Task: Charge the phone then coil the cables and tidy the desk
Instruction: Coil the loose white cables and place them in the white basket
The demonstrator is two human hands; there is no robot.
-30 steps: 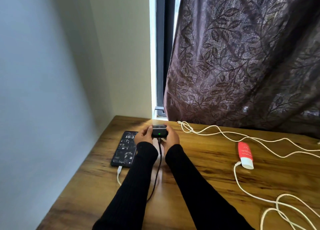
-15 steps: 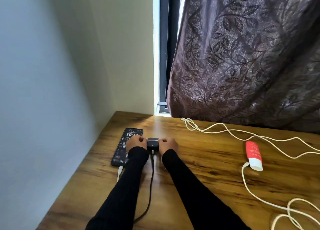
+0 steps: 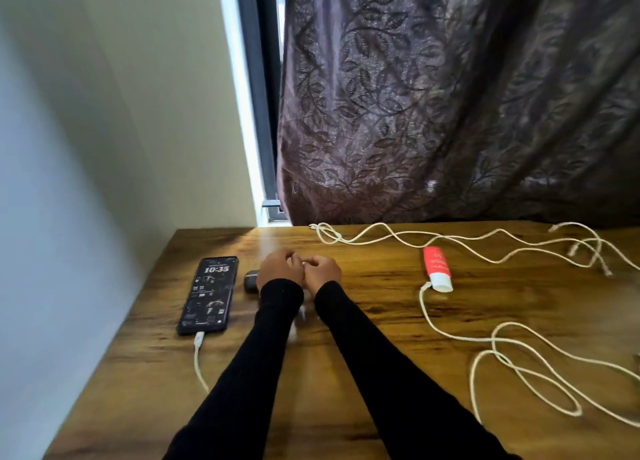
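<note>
- Phone point(image 3: 207, 295) lies face up near the desk's left edge, its screen lit, with a white cable point(image 3: 199, 355) plugged into its near end and trailing toward me; the charging step looks done.
- My left hand point(image 3: 280, 272) and right hand point(image 3: 322, 272) hover knuckle to knuckle just right of the phone, fingers curled inward; the frame is blurred there, and I cannot tell whether either pinches anything.
- A small dark case point(image 3: 251, 281) sits on the desk point(image 3: 363, 321) between the phone and my left wrist, partly hidden by it; I appear not to grasp it.
- Coiling seems to be the step in hand, and not yet begun on the loose white cables point(image 3: 502, 366) sprawled across the right half of the desk.
- A red and white tube point(image 3: 437, 268) lies among them, one cable end touching its cap.
- Next, I judge, my hands must reach right, find one cable's free end, and wind it loop by loop without dragging the tube along.
</note>
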